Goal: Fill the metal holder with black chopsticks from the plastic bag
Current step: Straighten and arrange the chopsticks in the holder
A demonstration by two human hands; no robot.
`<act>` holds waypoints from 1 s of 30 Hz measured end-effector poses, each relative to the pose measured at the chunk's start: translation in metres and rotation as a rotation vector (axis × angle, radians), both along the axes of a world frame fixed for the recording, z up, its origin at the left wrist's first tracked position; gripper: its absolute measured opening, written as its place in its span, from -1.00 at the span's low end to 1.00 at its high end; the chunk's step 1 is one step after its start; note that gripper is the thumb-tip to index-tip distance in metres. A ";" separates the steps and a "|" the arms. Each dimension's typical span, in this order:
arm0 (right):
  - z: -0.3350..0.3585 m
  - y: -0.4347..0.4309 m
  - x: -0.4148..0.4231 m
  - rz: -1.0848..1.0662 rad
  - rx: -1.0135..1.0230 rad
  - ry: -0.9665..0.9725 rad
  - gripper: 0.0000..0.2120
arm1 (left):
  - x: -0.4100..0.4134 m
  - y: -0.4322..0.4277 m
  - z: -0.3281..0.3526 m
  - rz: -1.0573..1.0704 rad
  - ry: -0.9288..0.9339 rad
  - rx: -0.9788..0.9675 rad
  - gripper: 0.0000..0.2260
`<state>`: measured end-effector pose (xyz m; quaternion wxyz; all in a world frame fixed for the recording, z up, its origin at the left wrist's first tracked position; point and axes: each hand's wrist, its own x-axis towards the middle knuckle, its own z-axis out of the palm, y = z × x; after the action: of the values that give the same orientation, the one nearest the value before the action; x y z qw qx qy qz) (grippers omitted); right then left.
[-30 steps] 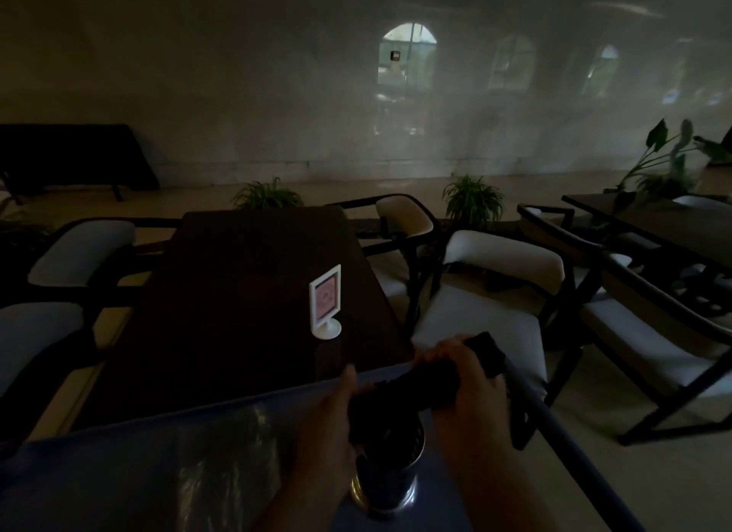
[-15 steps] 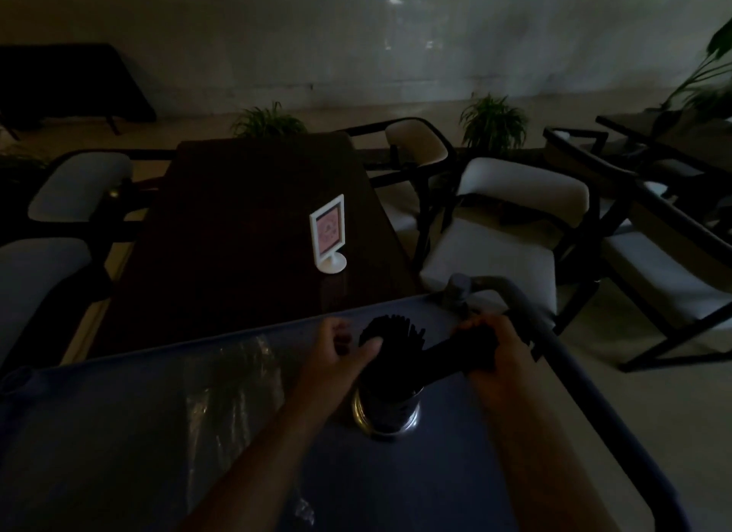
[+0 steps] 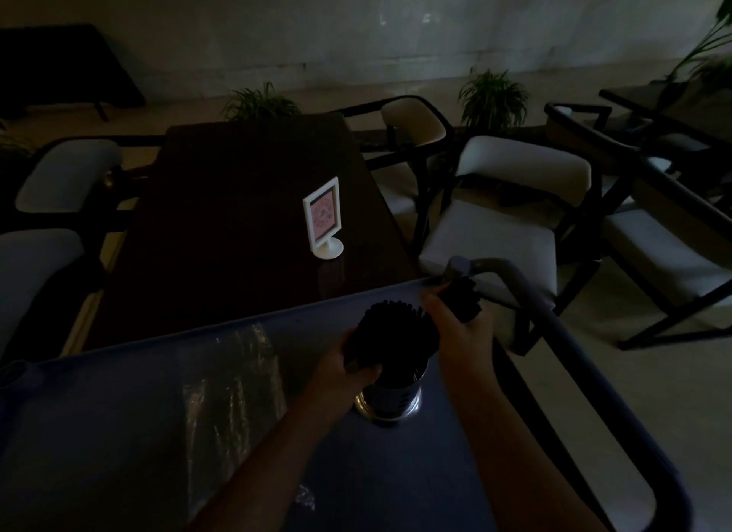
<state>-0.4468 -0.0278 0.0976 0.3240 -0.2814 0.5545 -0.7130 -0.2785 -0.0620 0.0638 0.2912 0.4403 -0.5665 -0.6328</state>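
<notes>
We see one metal holder (image 3: 390, 393) standing upright on the grey cart top (image 3: 416, 472), which serves as our worktop, and we place everything else from it. A dense bunch of black chopsticks (image 3: 390, 329) already stands in the holder, its ends fanning out above the rim; they are too many and too dark to count. Our left hand (image 3: 344, 367) is just left of the holder with its grip clenched round the side of that bunch, low down near the rim. Our right hand (image 3: 455, 325) is just right of the holder and slightly beyond it, its grip grasping a second bundle (image 3: 463, 298) of chopsticks that points away toward the cart's handle (image 3: 554, 313). So we count two hands, two bunches, one holder. One clear plastic bag (image 3: 233, 377) lies flat on the cart top well to the left of the holder; whether any chopsticks remain in it we cannot tell in this light. We judge the sticks to be light, stiff and smooth, so a loose bundle will slide apart and scatter unless held round its middle with a firm, even squeeze. The holder looks narrow and fairly full, so we judge it could tip if pushed sideways; steadying it near the rim seems wise. One small white sign (image 3: 324, 218) stands on the dark table beyond the holder.
</notes>
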 end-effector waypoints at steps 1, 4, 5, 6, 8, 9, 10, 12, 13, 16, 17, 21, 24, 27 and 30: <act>-0.002 0.001 0.003 0.037 -0.003 0.042 -0.85 | 0.000 0.000 0.000 -0.010 0.003 -0.003 -0.56; -0.012 0.000 0.009 0.088 0.030 0.107 -0.69 | 0.002 0.000 0.000 -0.035 0.010 -0.003 -0.58; -0.016 0.000 0.011 0.087 0.047 0.147 -0.65 | 0.003 0.000 0.000 -0.043 0.006 0.000 -0.59; -0.020 0.000 0.012 0.092 0.059 0.177 -0.64 | 0.004 0.000 -0.001 -0.049 0.000 0.005 -0.60; -0.029 0.002 0.014 0.110 0.062 0.155 -0.63 | 0.005 0.001 -0.004 -0.052 -0.001 0.014 -0.62; -0.033 0.003 0.014 0.121 0.058 0.144 -0.62 | 0.005 0.001 -0.004 -0.051 -0.001 0.018 -0.61; -0.035 0.004 0.013 0.126 0.054 0.147 -0.59 | 0.005 0.002 -0.004 -0.049 -0.006 0.019 -0.61; -0.039 0.004 0.013 0.128 0.082 0.200 -0.52 | 0.004 0.002 -0.004 -0.042 -0.019 0.013 -0.61; -0.039 0.004 0.014 0.134 0.120 0.241 -0.49 | 0.003 0.001 -0.004 -0.038 -0.022 0.015 -0.60; -0.043 0.007 0.015 0.200 0.231 0.222 -0.58 | 0.002 0.001 -0.005 -0.047 -0.035 0.004 -0.57; -0.045 0.007 0.014 0.220 0.257 0.219 -0.67 | 0.001 0.001 -0.004 -0.059 -0.038 -0.003 -0.54; -0.042 0.005 0.008 0.373 0.372 0.285 -0.71 | -0.003 0.002 0.001 -0.076 -0.031 -0.063 -0.37; -0.040 0.005 0.008 0.402 0.367 0.235 -0.66 | -0.005 0.004 0.002 -0.019 -0.039 -0.110 -0.40; -0.041 0.010 0.006 0.364 0.296 0.162 -0.61 | -0.006 0.005 0.000 0.055 -0.033 -0.123 -0.52; -0.040 0.016 0.007 0.368 0.275 0.132 -0.60 | -0.009 0.007 0.000 0.111 -0.030 -0.128 -0.65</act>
<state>-0.4393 -0.0122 0.0573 0.4467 -0.3768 0.6059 -0.5398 -0.2878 -0.0555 0.0633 0.3448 0.4609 -0.5849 -0.5714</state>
